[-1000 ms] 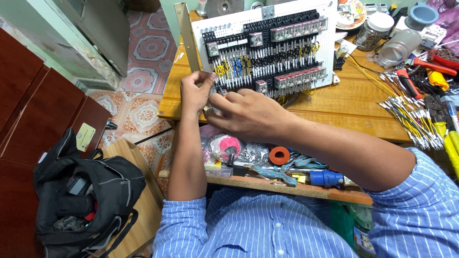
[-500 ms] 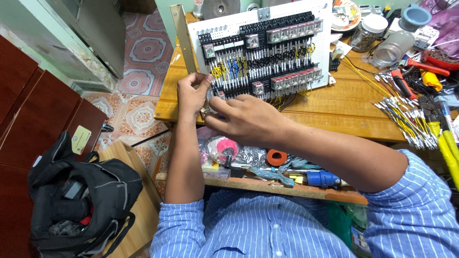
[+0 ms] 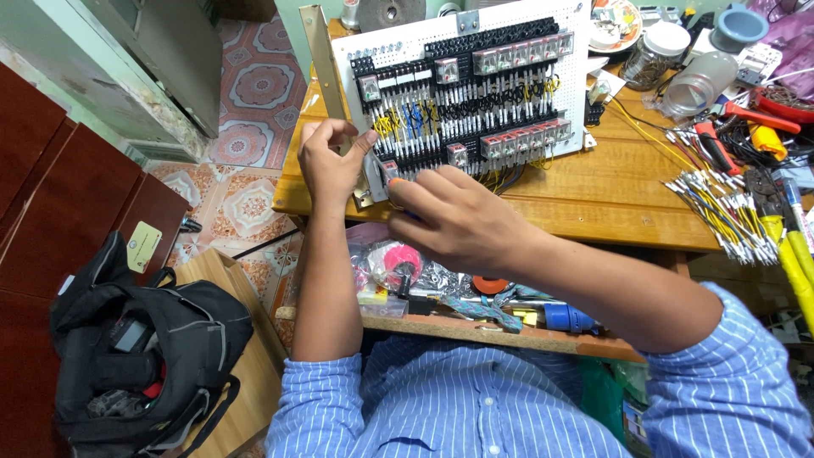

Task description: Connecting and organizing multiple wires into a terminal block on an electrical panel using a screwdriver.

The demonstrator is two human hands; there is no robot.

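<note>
Up close, left hand [image 3: 329,163] fingers pinched together at wiring panel [image 3: 475,85] left edge, right hand [image 3: 454,216] curled at its lower edge

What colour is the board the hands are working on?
White, with black parts and yellow and blue wires; the head view shows the board.

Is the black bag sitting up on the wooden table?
No, the black bag lies down on the floor, left of the wooden table.
</note>
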